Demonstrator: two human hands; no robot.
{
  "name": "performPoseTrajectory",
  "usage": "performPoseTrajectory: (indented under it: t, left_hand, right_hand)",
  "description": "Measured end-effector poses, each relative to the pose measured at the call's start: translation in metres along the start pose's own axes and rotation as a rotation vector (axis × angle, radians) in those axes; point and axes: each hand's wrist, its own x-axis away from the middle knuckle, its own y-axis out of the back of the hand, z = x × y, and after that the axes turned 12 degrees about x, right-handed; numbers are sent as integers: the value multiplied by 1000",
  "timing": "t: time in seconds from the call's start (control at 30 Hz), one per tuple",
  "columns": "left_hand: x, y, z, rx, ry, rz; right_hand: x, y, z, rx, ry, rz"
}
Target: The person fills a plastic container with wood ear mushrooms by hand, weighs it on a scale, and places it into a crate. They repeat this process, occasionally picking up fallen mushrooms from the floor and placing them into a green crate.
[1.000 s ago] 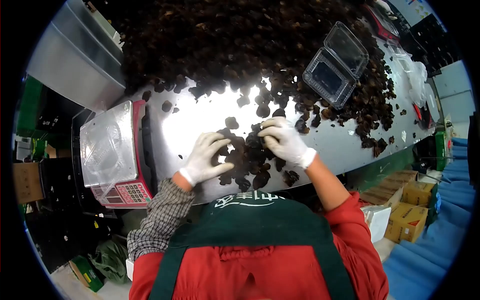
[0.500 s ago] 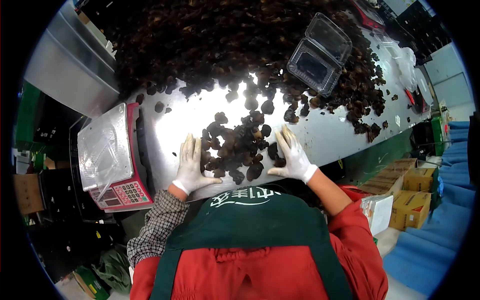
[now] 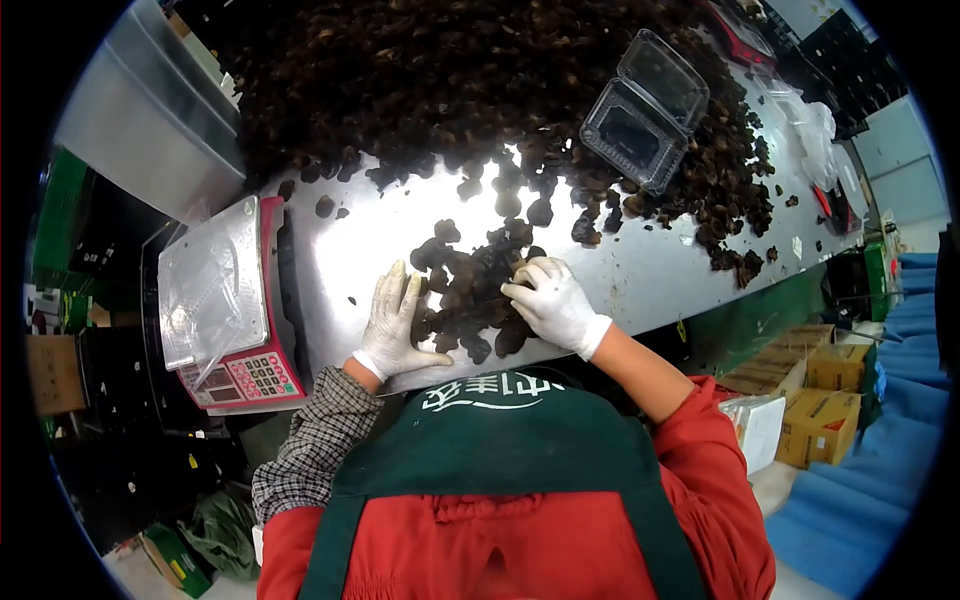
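Note:
A small heap of dark brown wood ear mushrooms (image 3: 462, 285) lies on the metal table in front of me. My left hand (image 3: 393, 325), in a white glove, rests flat at the heap's left edge, its fingers stretched out and thumb spread. At the right edge is my right hand (image 3: 553, 303), also gloved. Its fingers are curled and pressed together on a wood ear mushroom there; the fingertips partly hide it. A much larger pile of the same mushrooms (image 3: 430, 90) covers the far side of the table.
A red and silver scale (image 3: 215, 290) with a keypad stands at the left, below a grey bin (image 3: 150, 115). An open clear plastic clamshell box (image 3: 637, 140) sits on the large pile. Plastic bags (image 3: 815, 130) lie far right. Cardboard boxes (image 3: 820, 425) stand on the floor.
My right hand has moved left from beside the heap onto its right edge, and its spread fingers have curled in. The left hand stays flat and has hardly moved.

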Motion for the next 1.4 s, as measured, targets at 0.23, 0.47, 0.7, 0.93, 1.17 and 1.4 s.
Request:
performPoseTrajectory:
  t: [0.23, 0.47, 0.7, 0.93, 1.17, 1.4]
  left_hand:
    - [-1, -1, -2, 23, 19, -9]
    - [1, 4, 0, 30, -8, 10]
    - [-31, 25, 3, 3, 53, 200]
    - [-40, 10, -22, 112, -189, 293]
    - [-28, -10, -33, 134, -255, 167]
    - [-46, -25, -34, 158, -79, 80]
  right_hand:
    - [-5, -7, -1, -28, -6, -45]
    - [10, 17, 1, -48, -161, 18]
    - [34, 12, -30, -24, -128, 244]
    - [8, 6, -6, -142, 196, 281]
    - [27, 2, 17, -73, 141, 202]
    - [8, -14, 15, -151, -71, 168]
